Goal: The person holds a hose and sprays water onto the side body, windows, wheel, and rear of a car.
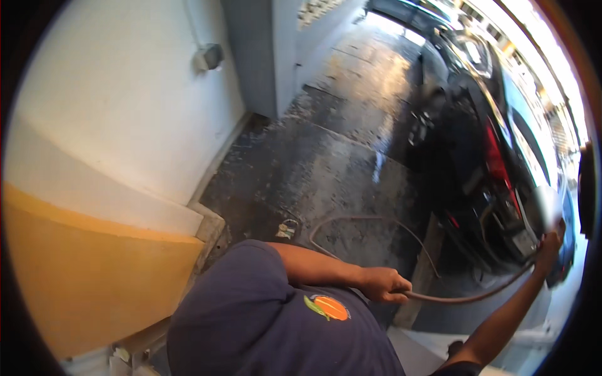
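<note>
My left hand is closed around a brown hose in front of my body. From there the hose sags across to my right hand, which is raised at the far right with its fingers wrapped around the hose near its end. A whitish blur, apparently water spray, shows just above that hand, against the rear of a dark car. The car's red tail light is close by. Behind my left arm, more of the hose loops over the wet floor.
On the left stands a white and yellow wall with an outlet box. A grey pillar rises beyond it. Something small and pale lies on the wet dark floor. Another vehicle is at the far end.
</note>
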The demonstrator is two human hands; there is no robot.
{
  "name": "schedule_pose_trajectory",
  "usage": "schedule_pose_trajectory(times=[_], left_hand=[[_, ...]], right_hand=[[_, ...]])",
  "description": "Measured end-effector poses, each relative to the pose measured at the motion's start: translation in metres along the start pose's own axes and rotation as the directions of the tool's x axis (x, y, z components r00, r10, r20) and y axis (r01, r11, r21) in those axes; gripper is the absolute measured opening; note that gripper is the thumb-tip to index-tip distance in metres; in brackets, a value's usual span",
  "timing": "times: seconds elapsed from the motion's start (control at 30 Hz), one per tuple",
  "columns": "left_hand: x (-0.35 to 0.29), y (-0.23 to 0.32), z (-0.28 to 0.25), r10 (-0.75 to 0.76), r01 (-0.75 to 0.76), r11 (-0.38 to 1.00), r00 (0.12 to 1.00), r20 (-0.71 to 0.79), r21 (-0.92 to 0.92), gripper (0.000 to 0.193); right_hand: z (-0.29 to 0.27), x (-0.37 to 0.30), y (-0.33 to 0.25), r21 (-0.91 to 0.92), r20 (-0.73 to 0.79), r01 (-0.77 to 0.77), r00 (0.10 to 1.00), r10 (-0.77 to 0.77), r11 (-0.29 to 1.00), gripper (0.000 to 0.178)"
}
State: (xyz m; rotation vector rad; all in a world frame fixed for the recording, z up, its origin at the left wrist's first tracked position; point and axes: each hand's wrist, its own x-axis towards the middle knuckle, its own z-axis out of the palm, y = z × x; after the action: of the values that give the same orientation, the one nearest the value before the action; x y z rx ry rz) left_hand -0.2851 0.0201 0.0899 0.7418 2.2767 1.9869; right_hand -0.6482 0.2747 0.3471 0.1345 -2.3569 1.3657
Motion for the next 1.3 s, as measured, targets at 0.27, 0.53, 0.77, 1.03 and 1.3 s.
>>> schedule_pose_trajectory(times=[0.27,0.53,0.77,1.03,1.3], left_hand=[[0.053,-0.013,0.031,-0.153,0.151,0.988,0.986,0.072,0.037,0.017],[0.124,-0.050,0.044,-0.179,0.203,0.973,0.964,0.195,-0.113,0.028],[0.229,-0.070,0.033,-0.163,0.277,0.889,0.936,0.312,-0.366,0.033],[0.338,-0.083,0.031,-0.045,0.304,0.826,0.875,0.481,-0.475,0.044],[0.435,-0.096,0.070,-0.079,0.413,0.806,0.784,0.615,-0.423,0.046]], right_hand=[[-0.026,-0.016,0.005,0.037,0.120,0.151,0.981,-0.154,0.988,0.024],[-0.017,0.035,0.027,0.076,0.042,0.034,0.998,-0.037,0.997,0.015],[-0.014,0.142,0.066,0.135,-0.011,0.039,0.999,-0.037,0.990,0.015],[-0.031,0.229,0.114,0.174,-0.028,-0.016,0.999,0.022,0.985,0.014],[-0.085,0.287,0.190,0.199,-0.030,-0.093,0.994,0.101,0.976,0.014]])
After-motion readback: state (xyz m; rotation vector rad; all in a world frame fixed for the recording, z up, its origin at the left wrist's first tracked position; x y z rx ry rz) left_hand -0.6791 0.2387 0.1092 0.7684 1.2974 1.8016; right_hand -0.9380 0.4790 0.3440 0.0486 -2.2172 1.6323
